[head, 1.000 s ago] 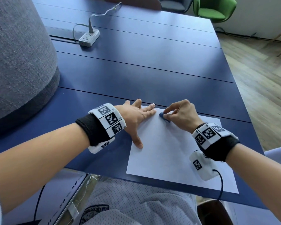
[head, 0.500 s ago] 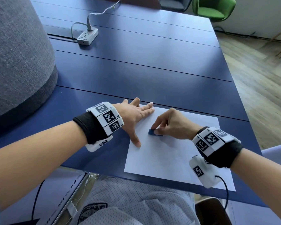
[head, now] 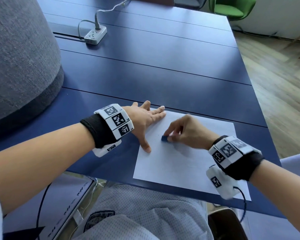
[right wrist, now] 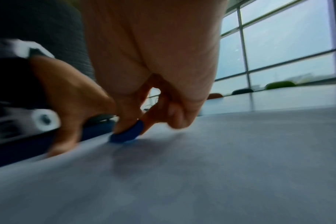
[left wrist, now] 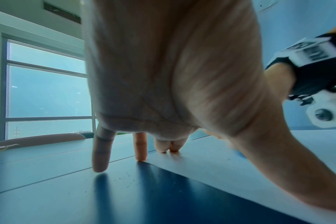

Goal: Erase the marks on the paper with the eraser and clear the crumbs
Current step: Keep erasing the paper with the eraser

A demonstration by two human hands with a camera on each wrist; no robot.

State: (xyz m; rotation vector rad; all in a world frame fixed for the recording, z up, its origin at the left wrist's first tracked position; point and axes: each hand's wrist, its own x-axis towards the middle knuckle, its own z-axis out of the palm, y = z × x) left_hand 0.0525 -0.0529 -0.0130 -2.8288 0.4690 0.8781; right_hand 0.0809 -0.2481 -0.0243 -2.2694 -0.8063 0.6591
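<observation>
A white sheet of paper (head: 180,167) lies on the blue table near its front edge. My right hand (head: 184,132) pinches a small blue eraser (head: 164,138) between thumb and fingers and presses it onto the sheet's upper left part. In the right wrist view the eraser (right wrist: 128,134) touches the paper (right wrist: 201,174), blurred by motion. My left hand (head: 145,122) lies flat with spread fingers on the sheet's upper left corner, thumb on its left edge. In the left wrist view the fingertips (left wrist: 139,157) press the table and the paper (left wrist: 211,163). A tiny dark speck (head: 158,135) sits left of the eraser.
A white power strip (head: 95,35) with its cable lies at the far left of the blue table (head: 163,80). A big grey fabric-covered body (head: 16,58) stands at the left. A green chair (head: 232,7) is beyond the table's far end. Wood floor (head: 275,80) runs along the right.
My right hand has dragged the eraser from the sheet's top edge down and left toward me across the paper. The left hand has stayed flat on the corner.
</observation>
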